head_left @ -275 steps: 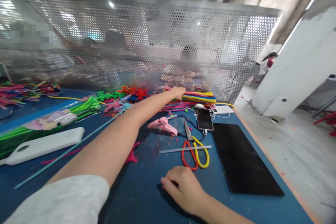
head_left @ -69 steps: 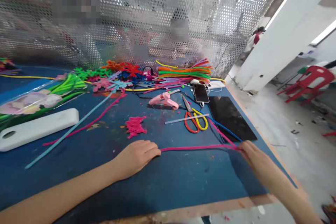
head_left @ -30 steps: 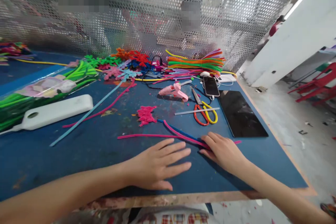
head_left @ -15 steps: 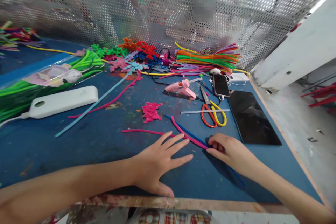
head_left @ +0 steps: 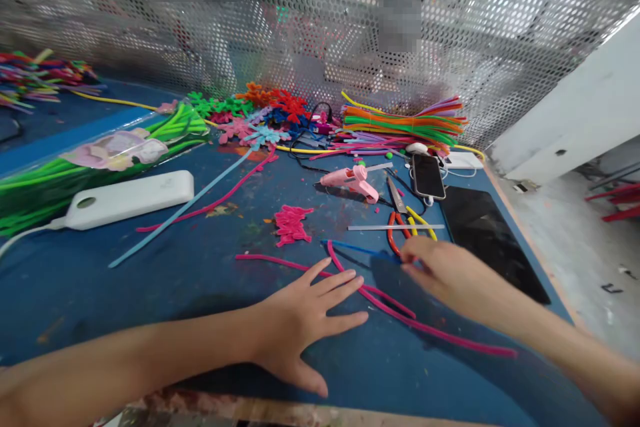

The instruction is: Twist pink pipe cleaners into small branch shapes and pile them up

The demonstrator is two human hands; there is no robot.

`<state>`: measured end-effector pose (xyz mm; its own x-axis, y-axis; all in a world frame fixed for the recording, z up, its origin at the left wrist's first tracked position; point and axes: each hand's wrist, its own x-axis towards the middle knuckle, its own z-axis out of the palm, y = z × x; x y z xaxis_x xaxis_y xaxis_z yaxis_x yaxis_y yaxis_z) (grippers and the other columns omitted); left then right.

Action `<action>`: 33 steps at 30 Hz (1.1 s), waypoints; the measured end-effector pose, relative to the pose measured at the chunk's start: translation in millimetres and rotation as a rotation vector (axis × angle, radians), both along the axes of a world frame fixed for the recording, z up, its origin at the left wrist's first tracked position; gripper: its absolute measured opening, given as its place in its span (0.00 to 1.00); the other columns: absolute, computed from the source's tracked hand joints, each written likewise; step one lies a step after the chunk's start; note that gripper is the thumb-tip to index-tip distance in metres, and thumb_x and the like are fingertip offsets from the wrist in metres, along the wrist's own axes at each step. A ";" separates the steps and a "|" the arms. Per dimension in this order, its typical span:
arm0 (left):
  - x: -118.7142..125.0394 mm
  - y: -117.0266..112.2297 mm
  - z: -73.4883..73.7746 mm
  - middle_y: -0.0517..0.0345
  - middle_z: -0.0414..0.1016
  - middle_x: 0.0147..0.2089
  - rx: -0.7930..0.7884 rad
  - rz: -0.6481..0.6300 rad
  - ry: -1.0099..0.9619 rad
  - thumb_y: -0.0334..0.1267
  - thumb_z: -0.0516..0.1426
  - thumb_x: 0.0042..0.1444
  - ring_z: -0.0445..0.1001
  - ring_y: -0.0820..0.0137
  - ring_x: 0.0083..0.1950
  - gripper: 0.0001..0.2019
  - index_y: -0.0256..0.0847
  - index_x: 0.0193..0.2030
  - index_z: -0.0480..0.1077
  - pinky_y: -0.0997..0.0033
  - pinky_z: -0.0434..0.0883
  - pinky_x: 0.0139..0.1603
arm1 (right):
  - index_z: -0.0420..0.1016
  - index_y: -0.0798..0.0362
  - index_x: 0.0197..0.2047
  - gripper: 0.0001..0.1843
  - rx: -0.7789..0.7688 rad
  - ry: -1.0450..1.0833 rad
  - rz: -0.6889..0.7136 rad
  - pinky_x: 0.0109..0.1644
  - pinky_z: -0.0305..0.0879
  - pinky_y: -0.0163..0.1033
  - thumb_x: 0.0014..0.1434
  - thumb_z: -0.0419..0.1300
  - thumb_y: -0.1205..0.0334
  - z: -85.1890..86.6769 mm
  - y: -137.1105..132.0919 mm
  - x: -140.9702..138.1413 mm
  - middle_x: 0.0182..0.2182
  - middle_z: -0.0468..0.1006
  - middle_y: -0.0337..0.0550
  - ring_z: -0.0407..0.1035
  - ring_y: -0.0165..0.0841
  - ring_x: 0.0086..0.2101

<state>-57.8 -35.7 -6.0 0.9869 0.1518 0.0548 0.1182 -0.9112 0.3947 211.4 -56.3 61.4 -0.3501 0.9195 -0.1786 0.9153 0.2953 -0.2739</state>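
My left hand [head_left: 305, 320] lies flat and open on the blue table [head_left: 165, 280], fingers spread, fingertips touching a long pink pipe cleaner [head_left: 280, 261]. A second pink pipe cleaner [head_left: 425, 328] curves from the table's middle toward the right front edge. My right hand [head_left: 445, 273] is raised slightly above the table, fingers pinched on the end of a blue pipe cleaner [head_left: 355, 249] that points left. Just beyond this hand lie red-and-yellow scissors [head_left: 400, 227].
Behind are a pink glue gun [head_left: 350, 181], a clear glue stick [head_left: 385, 227], a phone [head_left: 429, 175], a black tablet [head_left: 493, 240], a pink folded shape [head_left: 291, 223], a white power strip [head_left: 130, 199], bagged green pipe cleaners [head_left: 100, 160], a colourful bundle [head_left: 405, 127] and a perforated metal screen [head_left: 300, 27].
My right hand has lifted away to the right, drawing the blue pipe cleaner up off the pink ones. The left hand stays flat in place. The camera has tilted slightly.
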 end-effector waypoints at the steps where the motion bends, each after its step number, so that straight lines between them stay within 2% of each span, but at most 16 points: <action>1: -0.2 0.3 0.9 0.36 0.43 0.68 -0.001 0.003 0.008 0.61 0.54 0.46 0.46 0.45 0.67 0.43 0.42 0.65 0.49 0.33 0.39 0.59 | 0.69 0.49 0.33 0.07 0.072 -0.003 -0.020 0.26 0.56 0.33 0.60 0.50 0.60 17.2 3.2 6.3 0.27 0.74 0.38 0.67 0.29 0.24; 3: -0.3 1.1 2.7 0.36 0.43 0.67 -0.004 0.004 0.008 0.61 0.54 0.45 0.47 0.45 0.66 0.43 0.42 0.65 0.50 0.34 0.40 0.60 | 0.69 0.47 0.35 0.08 0.366 -0.015 -0.101 0.24 0.55 0.33 0.59 0.51 0.56 55.7 13.2 15.9 0.22 0.72 0.37 0.64 0.28 0.20; 6: 0.0 1.8 4.1 0.35 0.46 0.67 -0.012 0.000 -0.018 0.61 0.56 0.44 0.49 0.44 0.65 0.43 0.41 0.64 0.52 0.35 0.42 0.60 | 0.72 0.50 0.38 0.13 0.887 -0.094 -0.213 0.32 0.60 0.37 0.60 0.50 0.54 107.5 47.4 21.1 0.24 0.72 0.41 0.67 0.31 0.25; 9: -0.7 1.3 3.7 0.36 0.46 0.67 -0.012 0.011 -0.032 0.60 0.56 0.44 0.49 0.44 0.66 0.43 0.42 0.64 0.52 0.35 0.43 0.60 | 0.74 0.59 0.41 0.24 1.133 -0.121 -0.199 0.40 0.59 0.41 0.61 0.44 0.52 126.4 112.1 22.8 0.34 0.75 0.46 0.70 0.38 0.39; 11: -2.0 0.9 3.3 0.37 0.45 0.67 -0.016 0.018 -0.026 0.60 0.56 0.45 0.47 0.45 0.66 0.43 0.42 0.64 0.51 0.36 0.42 0.60 | 0.73 0.67 0.42 0.35 1.111 -0.191 -0.199 0.40 0.58 0.39 0.61 0.33 0.50 114.1 163.8 25.4 0.40 0.73 0.49 0.69 0.39 0.44; 13: -3.7 1.0 3.1 0.38 0.43 0.68 -0.035 0.017 -0.022 0.59 0.55 0.46 0.45 0.47 0.67 0.42 0.43 0.65 0.50 0.38 0.41 0.61 | 0.69 0.74 0.45 0.38 0.841 -0.318 -0.233 0.41 0.59 0.35 0.61 0.25 0.58 85.9 209.9 28.7 0.45 0.69 0.55 0.68 0.36 0.46; 14: -4.5 1.3 3.0 0.39 0.43 0.68 -0.048 0.011 -0.026 0.59 0.56 0.47 0.44 0.48 0.67 0.41 0.43 0.65 0.50 0.39 0.41 0.62 | 0.67 0.75 0.48 0.31 0.719 -0.349 -0.259 0.42 0.60 0.34 0.63 0.30 0.63 69.1 228.0 30.2 0.47 0.67 0.58 0.68 0.35 0.46; 15: -5.1 1.7 2.9 0.39 0.42 0.68 -0.063 0.002 -0.028 0.58 0.56 0.47 0.44 0.48 0.67 0.41 0.43 0.65 0.50 0.39 0.40 0.62 | 0.66 0.74 0.48 0.21 0.691 -0.352 -0.290 0.41 0.62 0.36 0.63 0.39 0.68 52.6 241.6 31.5 0.47 0.67 0.64 0.70 0.36 0.44; 17: -5.6 2.8 2.7 0.39 0.42 0.68 -0.089 -0.013 -0.029 0.58 0.56 0.47 0.44 0.47 0.67 0.41 0.43 0.65 0.50 0.39 0.38 0.62 | 0.64 0.70 0.50 0.17 0.660 -0.340 -0.288 0.41 0.64 0.39 0.59 0.49 0.73 28.2 254.6 33.5 0.47 0.68 0.65 0.69 0.39 0.43; 18: -5.4 3.3 2.7 0.39 0.42 0.68 -0.100 -0.017 -0.023 0.58 0.56 0.47 0.44 0.47 0.67 0.41 0.43 0.65 0.50 0.39 0.37 0.62 | 0.63 0.68 0.51 0.17 0.689 -0.310 -0.283 0.41 0.64 0.41 0.58 0.50 0.74 23.4 254.1 33.9 0.47 0.68 0.64 0.68 0.40 0.44; 20: -4.5 4.1 2.9 0.38 0.42 0.68 -0.117 -0.014 -0.009 0.58 0.55 0.47 0.44 0.47 0.67 0.40 0.43 0.65 0.51 0.38 0.36 0.62 | 0.64 0.62 0.52 0.17 0.822 -0.239 -0.248 0.45 0.63 0.44 0.60 0.48 0.72 31.9 240.2 31.5 0.49 0.66 0.60 0.64 0.41 0.47; 24: -2.4 4.7 3.0 0.37 0.44 0.67 -0.126 -0.006 -0.006 0.57 0.57 0.46 0.46 0.46 0.67 0.40 0.42 0.64 0.53 0.38 0.37 0.62 | 0.67 0.55 0.48 0.13 1.121 -0.064 -0.073 0.50 0.58 0.43 0.62 0.47 0.67 89.6 173.2 -1.0 0.50 0.64 0.52 0.59 0.37 0.50; 26: -2.2 4.7 1.6 0.38 0.43 0.67 -0.124 -0.008 -0.011 0.57 0.56 0.46 0.45 0.47 0.67 0.40 0.43 0.64 0.52 0.39 0.37 0.62 | 0.66 0.52 0.47 0.12 1.068 0.042 0.007 0.45 0.61 0.40 0.62 0.48 0.65 102.7 131.1 -31.4 0.43 0.69 0.48 0.66 0.33 0.41; 28: -2.6 4.6 -0.7 0.38 0.42 0.68 -0.118 -0.013 -0.013 0.58 0.56 0.47 0.45 0.48 0.67 0.40 0.43 0.65 0.51 0.39 0.36 0.62 | 0.69 0.52 0.39 0.06 0.803 0.001 0.136 0.39 0.62 0.39 0.58 0.54 0.62 88.1 93.0 -62.7 0.31 0.73 0.41 0.68 0.32 0.31; 30: -3.1 4.1 -3.2 0.38 0.42 0.68 -0.106 -0.011 -0.023 0.58 0.55 0.47 0.46 0.49 0.67 0.40 0.43 0.65 0.51 0.40 0.36 0.62 | 0.69 0.53 0.33 0.07 0.454 -0.095 0.271 0.32 0.61 0.36 0.59 0.53 0.61 50.0 64.7 -86.1 0.27 0.73 0.41 0.69 0.33 0.27; 33: -3.8 2.6 -5.7 0.38 0.48 0.66 -0.086 0.007 -0.070 0.57 0.55 0.48 0.50 0.49 0.66 0.39 0.43 0.65 0.52 0.42 0.37 0.63 | 0.69 0.56 0.33 0.13 0.126 -0.193 0.188 0.27 0.58 0.36 0.61 0.51 0.56 -16.1 44.5 -98.1 0.27 0.76 0.47 0.72 0.37 0.27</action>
<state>-61.7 -33.1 -11.6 0.9801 0.1653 0.1098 0.0936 -0.8729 0.4789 113.3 -11.8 45.2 -0.4868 0.8611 -0.1468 0.8731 0.4850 -0.0505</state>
